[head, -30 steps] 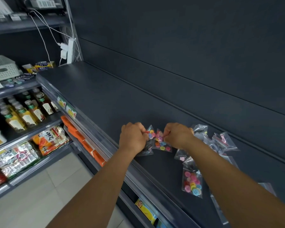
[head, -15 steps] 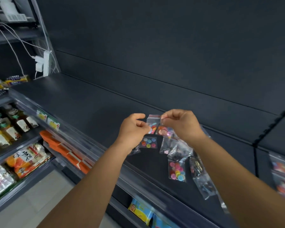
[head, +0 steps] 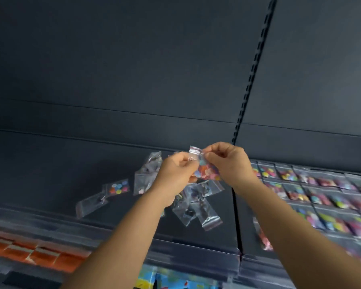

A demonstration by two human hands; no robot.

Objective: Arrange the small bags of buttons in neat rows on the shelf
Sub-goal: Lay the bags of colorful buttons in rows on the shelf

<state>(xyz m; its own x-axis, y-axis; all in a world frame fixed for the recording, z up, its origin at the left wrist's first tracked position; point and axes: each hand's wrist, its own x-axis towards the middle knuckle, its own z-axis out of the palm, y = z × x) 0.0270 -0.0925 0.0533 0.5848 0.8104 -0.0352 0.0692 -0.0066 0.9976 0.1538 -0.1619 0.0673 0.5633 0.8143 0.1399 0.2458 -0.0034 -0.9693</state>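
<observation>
Both grips are closed on one small clear zip bag of coloured buttons (head: 204, 171), held in the air above the dark shelf (head: 50, 174). Our left hand (head: 176, 174) pinches the bag's left side, fingers curled; our right hand (head: 227, 161) pinches the top strip near the zip edge, thumb and forefinger together. The bag hangs between the two hands, clear of the shelf surface.

Below the hands we note a loose heap of button bags (head: 193, 203), overlapping and at mixed angles. One bag with bright buttons (head: 118, 187) lies a little to the left of the heap, and another clear bag (head: 91, 205) lies near the shelf's front edge (head: 186, 249).

To the right of the vertical slotted upright (head: 252, 69), the neighbouring shelf section carries neat rows of button bags (head: 321, 195), edge to edge, reaching back to the rear panel. One bag (head: 263, 236) lies alone near the front of that section.

Left of the heap the shelf surface is open up to the back panel (head: 113, 59). Motion blur hides finer detail. Orange packets (head: 35, 255) show on the level beneath.
</observation>
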